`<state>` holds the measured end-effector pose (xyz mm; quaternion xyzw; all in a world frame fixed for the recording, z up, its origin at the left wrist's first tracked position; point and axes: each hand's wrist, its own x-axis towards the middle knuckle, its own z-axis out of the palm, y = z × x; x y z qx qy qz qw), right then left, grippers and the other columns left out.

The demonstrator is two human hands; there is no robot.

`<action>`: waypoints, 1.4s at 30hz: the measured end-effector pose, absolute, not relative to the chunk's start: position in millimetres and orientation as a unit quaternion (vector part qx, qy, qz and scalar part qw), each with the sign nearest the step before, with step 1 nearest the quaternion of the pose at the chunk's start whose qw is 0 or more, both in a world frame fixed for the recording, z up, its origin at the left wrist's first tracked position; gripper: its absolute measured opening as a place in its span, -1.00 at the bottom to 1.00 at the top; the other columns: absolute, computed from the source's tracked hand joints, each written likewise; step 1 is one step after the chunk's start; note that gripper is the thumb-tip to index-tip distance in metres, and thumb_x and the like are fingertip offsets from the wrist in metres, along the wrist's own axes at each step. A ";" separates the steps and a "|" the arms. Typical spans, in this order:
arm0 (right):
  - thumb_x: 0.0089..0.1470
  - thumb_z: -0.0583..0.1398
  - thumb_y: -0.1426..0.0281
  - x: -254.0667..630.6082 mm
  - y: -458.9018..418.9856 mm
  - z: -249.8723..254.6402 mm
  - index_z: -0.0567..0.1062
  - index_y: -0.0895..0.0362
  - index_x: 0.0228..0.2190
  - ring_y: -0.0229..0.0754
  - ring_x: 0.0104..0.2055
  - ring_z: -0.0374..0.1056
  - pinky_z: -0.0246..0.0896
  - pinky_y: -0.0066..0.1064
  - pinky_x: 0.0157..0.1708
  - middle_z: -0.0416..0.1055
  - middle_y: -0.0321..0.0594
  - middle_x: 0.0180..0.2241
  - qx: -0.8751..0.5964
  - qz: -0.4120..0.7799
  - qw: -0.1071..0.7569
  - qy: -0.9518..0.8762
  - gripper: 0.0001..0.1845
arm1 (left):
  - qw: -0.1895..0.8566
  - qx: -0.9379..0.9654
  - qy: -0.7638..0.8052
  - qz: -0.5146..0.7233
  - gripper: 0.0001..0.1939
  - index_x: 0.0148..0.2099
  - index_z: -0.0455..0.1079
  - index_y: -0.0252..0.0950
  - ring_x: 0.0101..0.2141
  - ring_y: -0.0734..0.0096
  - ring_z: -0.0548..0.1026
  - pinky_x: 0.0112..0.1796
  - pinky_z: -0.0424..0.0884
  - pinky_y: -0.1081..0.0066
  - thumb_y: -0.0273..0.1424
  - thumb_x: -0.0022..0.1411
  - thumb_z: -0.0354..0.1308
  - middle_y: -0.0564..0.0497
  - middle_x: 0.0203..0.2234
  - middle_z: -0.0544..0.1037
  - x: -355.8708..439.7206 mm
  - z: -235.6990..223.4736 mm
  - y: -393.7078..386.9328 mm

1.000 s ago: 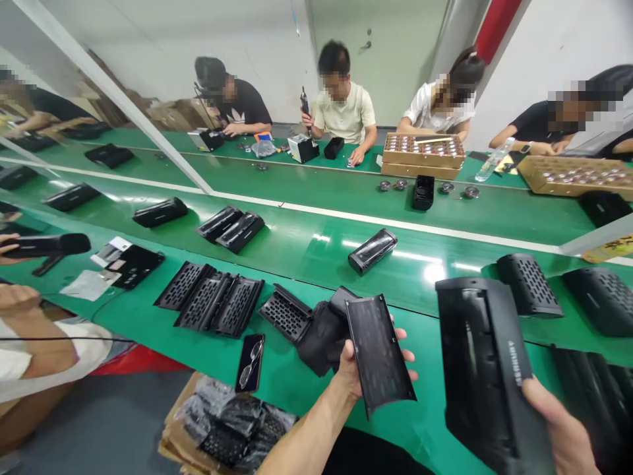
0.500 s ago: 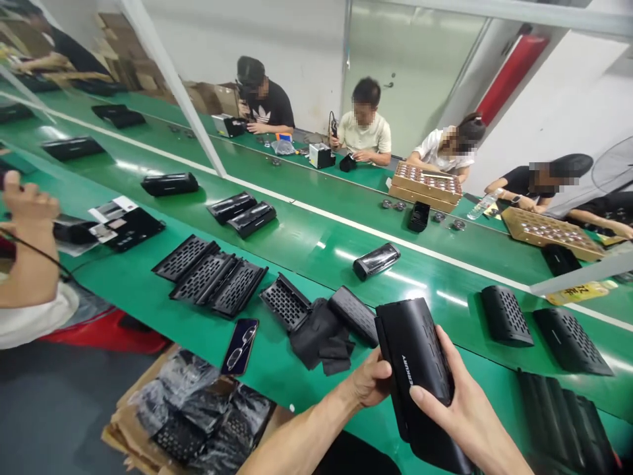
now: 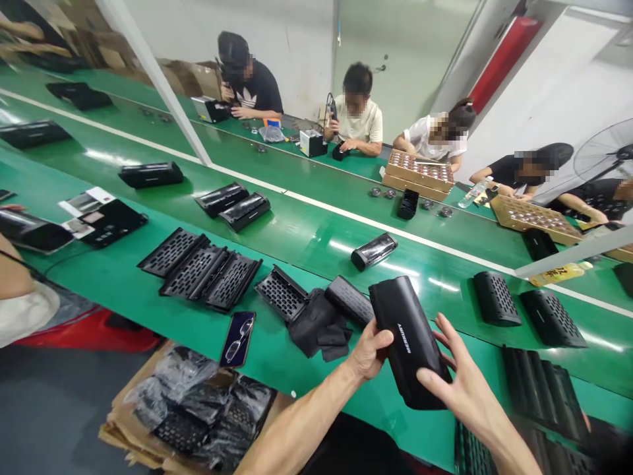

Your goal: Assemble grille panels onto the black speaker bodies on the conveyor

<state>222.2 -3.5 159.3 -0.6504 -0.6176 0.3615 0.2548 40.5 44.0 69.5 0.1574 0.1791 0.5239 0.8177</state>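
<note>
A black speaker casing [image 3: 406,316] with white "MERKURY" lettering is tilted above the near edge of the green bench. My left hand [image 3: 368,349] is closed around its left side, thumb on the front. My right hand [image 3: 462,373] is at the lower right, fingers spread and thumb against the casing; contact of the other fingers is unclear. Just left lie a slotted black casing [image 3: 350,300], dark cloth pieces [image 3: 316,326] and a perforated panel [image 3: 281,292]. Stacked black pieces [image 3: 541,396] sit at my right.
Eyeglasses lie on a phone [image 3: 237,340] near the edge. More perforated panels [image 3: 192,274] are left of it, above an open carton [image 3: 123,409] of plastic-wrapped parts. Casings [image 3: 374,251] dot the green line [image 3: 316,231]; co-workers sit across it, and a person's arm [image 3: 14,277] shows at left.
The casing has turned so its smooth lettered face shows more fully. My right hand has loosened, its fingers spreading off the side. The whole view has shifted slightly.
</note>
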 end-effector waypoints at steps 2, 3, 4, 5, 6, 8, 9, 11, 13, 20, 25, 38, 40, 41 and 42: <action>-0.02 0.45 -0.04 213.1 -24.3 144.5 -0.08 -0.09 0.51 0.37 0.47 0.05 0.18 0.26 0.31 0.00 0.02 0.49 -0.675 0.309 0.323 -0.587 0.30 | 0.800 0.146 0.204 0.545 -0.27 0.19 0.52 -0.27 -0.06 0.05 0.63 -0.08 0.51 0.25 -0.15 0.01 0.57 -0.16 -0.03 0.68 37.8 73.0 49.6; -0.06 0.47 -0.03 206.2 -32.4 136.0 -0.07 -0.07 0.51 0.39 0.46 0.06 0.15 0.29 0.32 0.01 0.04 0.47 -0.689 0.280 0.350 -0.569 0.32 | 0.792 0.141 0.215 0.554 -0.27 0.18 0.52 -0.27 -0.08 0.08 0.63 -0.09 0.51 0.25 -0.15 -0.01 0.58 -0.14 -0.05 0.69 37.3 74.5 52.3; -0.07 0.48 -0.02 198.9 -37.8 128.0 -0.02 -0.05 0.49 0.39 0.43 0.10 0.13 0.30 0.32 0.05 0.06 0.44 -0.699 0.253 0.374 -0.554 0.30 | 0.785 0.138 0.223 0.561 -0.28 0.17 0.52 -0.27 -0.11 0.10 0.63 -0.09 0.51 0.26 -0.15 -0.01 0.58 -0.12 -0.08 0.69 37.8 75.8 54.9; -0.06 0.48 -0.01 192.1 -40.1 121.1 0.05 -0.03 0.47 0.37 0.40 0.15 0.12 0.29 0.32 0.12 0.06 0.40 -0.703 0.231 0.395 -0.544 0.24 | 0.781 0.137 0.231 0.564 -0.29 0.16 0.52 -0.27 -0.12 0.12 0.63 -0.09 0.51 0.26 -0.15 -0.01 0.58 -0.11 -0.10 0.69 39.3 76.7 57.2; -0.04 0.47 0.01 186.8 -39.5 115.9 0.13 -0.01 0.43 0.35 0.36 0.20 0.14 0.27 0.31 0.18 0.06 0.36 -0.702 0.212 0.415 -0.539 0.15 | 0.779 0.137 0.236 0.565 -0.29 0.16 0.52 -0.27 -0.13 0.13 0.63 -0.09 0.51 0.26 -0.15 0.00 0.58 -0.11 -0.10 0.69 41.7 77.2 59.1; -0.01 0.45 0.04 182.9 -32.6 111.2 0.26 0.02 0.33 0.29 0.30 0.27 0.20 0.21 0.28 0.26 0.03 0.29 -0.689 0.186 0.443 -0.543 -0.02 | 0.779 0.141 0.243 0.560 -0.28 0.17 0.50 -0.25 -0.13 0.14 0.63 -0.10 0.52 0.25 -0.15 0.00 0.58 -0.10 -0.10 0.69 48.0 76.9 61.9; -0.01 0.45 0.05 184.6 -28.4 111.5 0.30 0.03 0.30 0.28 0.29 0.29 0.21 0.19 0.27 0.29 0.02 0.27 -0.681 0.183 0.449 -0.548 -0.06 | 0.782 0.144 0.247 0.554 -0.28 0.18 0.49 -0.24 -0.12 0.13 0.63 -0.10 0.52 0.24 -0.15 0.00 0.58 -0.09 -0.09 0.69 50.9 76.4 63.0; -0.02 0.45 0.05 193.2 -22.5 115.4 0.33 0.04 0.27 0.26 0.27 0.31 0.25 0.16 0.25 0.32 0.01 0.25 -0.678 0.190 0.453 -0.547 -0.10 | 0.792 0.159 0.250 0.534 -0.24 0.20 0.47 -0.20 -0.09 0.10 0.63 -0.09 0.53 0.22 -0.14 -0.01 0.59 -0.10 -0.06 0.68 52.5 75.9 66.4; -0.04 0.46 0.03 205.5 -22.7 121.4 0.36 0.04 0.25 0.26 0.23 0.35 0.33 0.11 0.18 0.35 0.00 0.23 -0.684 0.213 0.454 -0.531 -0.10 | 0.802 0.190 0.248 0.509 -0.19 0.23 0.44 -0.18 -0.05 0.04 0.62 -0.06 0.53 0.17 -0.09 -0.03 0.59 -0.12 -0.01 0.66 44.4 78.9 74.8; 0.02 0.41 -0.03 241.0 -33.5 147.8 0.34 -0.01 0.26 0.24 0.17 0.39 0.45 -0.05 0.03 0.34 0.02 0.27 -0.651 0.362 0.408 -0.529 -0.14 | 0.681 0.551 0.259 0.406 0.15 0.45 0.28 -0.11 0.30 -0.20 0.35 0.30 0.25 -0.02 -0.24 -0.18 0.66 -0.15 0.36 0.38 -34.2 126.2 142.5; 0.02 0.42 -0.04 241.3 -25.8 152.5 0.15 -0.06 0.38 0.33 0.33 0.25 0.38 0.02 0.14 0.12 0.03 0.42 -0.646 0.335 0.429 -0.536 0.04 | 0.659 0.578 0.260 0.404 0.10 0.47 0.23 -0.11 0.19 -0.21 0.45 0.23 0.33 -0.01 -0.14 -0.07 0.58 -0.12 0.30 0.44 -38.0 131.2 148.1; -0.02 0.37 -0.24 269.9 -16.1 149.9 -0.27 -0.21 0.51 0.34 0.44 0.15 0.36 0.10 0.21 0.00 0.02 0.50 -0.618 0.344 0.466 -0.532 0.36 | 0.771 0.249 0.273 0.519 -0.12 0.39 0.35 -0.15 0.18 -0.10 0.50 0.25 0.33 0.01 -0.12 0.03 0.45 -0.09 0.16 0.59 26.2 76.4 82.8; -0.08 0.38 -0.27 257.3 -15.4 139.9 -0.33 -0.17 0.51 0.40 0.44 0.15 0.36 0.20 0.20 0.03 0.03 0.49 -0.618 0.337 0.468 -0.534 0.46 | 0.828 0.177 0.238 0.476 -0.24 0.30 0.45 -0.21 0.18 -0.15 0.50 0.21 0.38 -0.02 0.04 0.14 0.34 -0.17 0.15 0.60 46.7 62.3 65.9; -0.08 0.39 -0.24 250.6 -14.9 134.4 -0.23 -0.14 0.52 0.43 0.39 0.21 0.36 0.25 0.19 0.15 0.04 0.44 -0.628 0.324 0.455 -0.542 0.42 | 0.855 0.162 0.224 0.439 -0.25 0.27 0.48 -0.24 0.19 -0.19 0.49 0.19 0.40 -0.03 0.10 0.18 0.29 -0.21 0.18 0.58 53.9 56.1 58.6; -0.06 0.41 -0.18 245.3 -14.3 130.1 -0.11 -0.12 0.51 0.44 0.35 0.26 0.35 0.29 0.20 0.27 0.04 0.36 -0.639 0.308 0.441 -0.549 0.33 | 0.871 0.163 0.216 0.410 -0.25 0.28 0.47 -0.24 0.22 -0.20 0.47 0.17 0.41 -0.02 0.12 0.22 0.27 -0.24 0.23 0.54 57.8 51.4 52.8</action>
